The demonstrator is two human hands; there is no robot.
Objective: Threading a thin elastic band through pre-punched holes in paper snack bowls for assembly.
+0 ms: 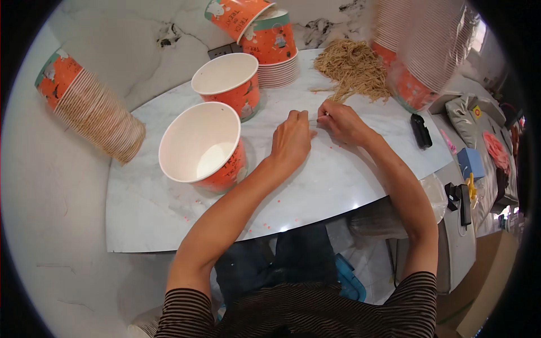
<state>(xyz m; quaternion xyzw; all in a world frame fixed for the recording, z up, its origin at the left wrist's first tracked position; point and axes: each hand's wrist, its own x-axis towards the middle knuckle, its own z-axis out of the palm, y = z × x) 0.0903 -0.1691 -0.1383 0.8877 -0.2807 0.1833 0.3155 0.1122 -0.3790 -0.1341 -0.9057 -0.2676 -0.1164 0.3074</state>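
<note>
My left hand (292, 141) and my right hand (342, 123) meet over the white marbled table, fingertips pinched a short gap apart. Something thin and pale shows at the right fingertips and seems to run toward the left ones; it is too small to name. Left of my left hand stands an orange paper bucket (197, 143) with a white inside, tilted a little in view. Behind it is a second orange paper bucket (225, 74). Just beyond my right hand lies a heap of tan twisted cords (352, 67).
Nested paper buckets lean at the left (93, 107), and another stack (270, 45) stands at the back. Plastic-wrapped stacks (428, 50) rise at the back right. A black object (421, 131) lies near the right edge. Small pink bits (265, 226) dot the table's front.
</note>
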